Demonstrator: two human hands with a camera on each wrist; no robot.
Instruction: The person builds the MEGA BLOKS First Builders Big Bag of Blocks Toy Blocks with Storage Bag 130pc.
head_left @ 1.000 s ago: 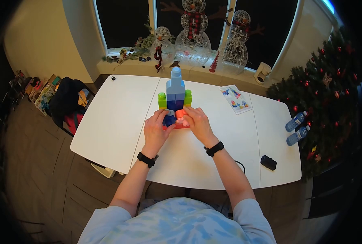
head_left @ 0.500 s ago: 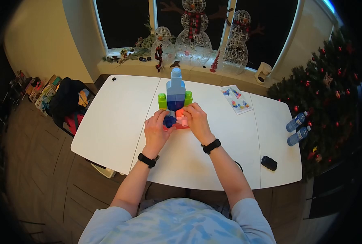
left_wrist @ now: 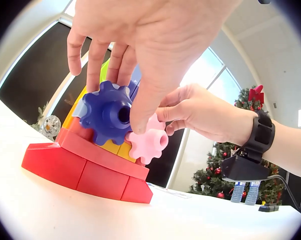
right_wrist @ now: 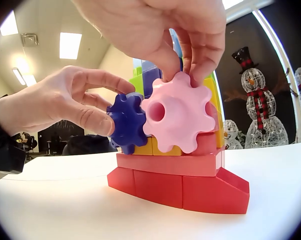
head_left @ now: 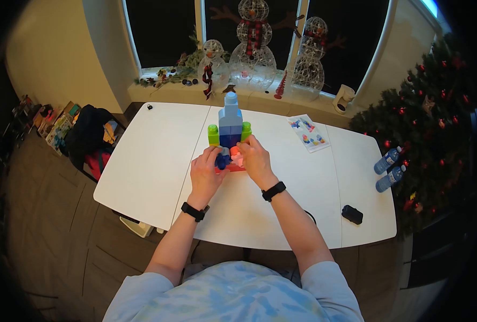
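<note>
On the table a structure of big toy blocks (head_left: 230,122) stands upright, with a light blue and dark blue tower, green blocks at its sides and a red base (right_wrist: 158,189). Two toy gears sit side by side at its front, their teeth close together. My left hand (head_left: 204,173) holds the dark blue gear (left_wrist: 108,114), thumb at its front and fingers at its rim. With thumb and fingertips, my right hand (head_left: 258,161) pinches the pink gear (right_wrist: 183,115) at its top edge. In the head view the hands partly hide both gears.
A printed picture sheet (head_left: 309,133) lies toward the back right of the white table (head_left: 142,161). Two water bottles (head_left: 390,169) and a small black case (head_left: 352,214) are near the right edge. A decorated tree (head_left: 426,123) stands beyond them.
My right hand and wrist have shifted a little to the left, staying at the pink gear. The left hand stays at the blue gear. The head view has moved slightly.
</note>
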